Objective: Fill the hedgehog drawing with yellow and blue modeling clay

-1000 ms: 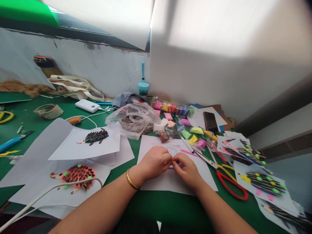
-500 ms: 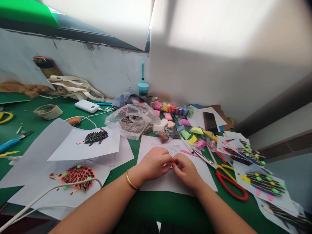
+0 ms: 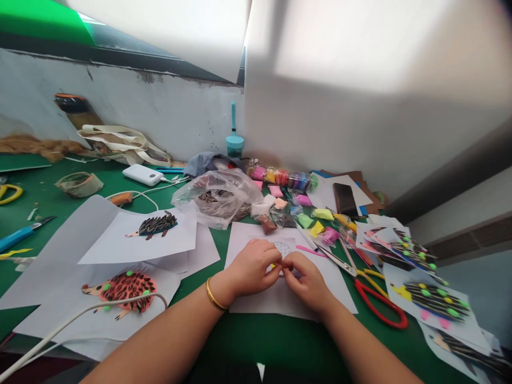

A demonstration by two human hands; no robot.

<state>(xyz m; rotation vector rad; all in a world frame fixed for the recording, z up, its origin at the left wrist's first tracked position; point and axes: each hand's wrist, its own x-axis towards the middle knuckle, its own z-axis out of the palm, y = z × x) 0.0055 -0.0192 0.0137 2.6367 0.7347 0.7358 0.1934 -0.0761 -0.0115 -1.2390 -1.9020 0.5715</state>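
Observation:
My left hand, with a gold bangle at its wrist, is closed over a small yellow piece that shows between its fingers. Touching it at the fingertips is my right hand, its thumb and forefinger pinched together at the same spot. Whether the right fingers grip the yellow piece too is hidden. Both hands are above a white sheet bearing a drawn dotted oval, partly covered by the left hand.
Red-handled scissors lie right of the sheet. Hedgehog pictures lie on both sides. Behind are a plastic bag of seeds, coloured clay packets and a phone. A white cable crosses the left papers.
My left fingers have shifted slightly, and more of the yellow piece shows beneath them. The right hand has barely moved.

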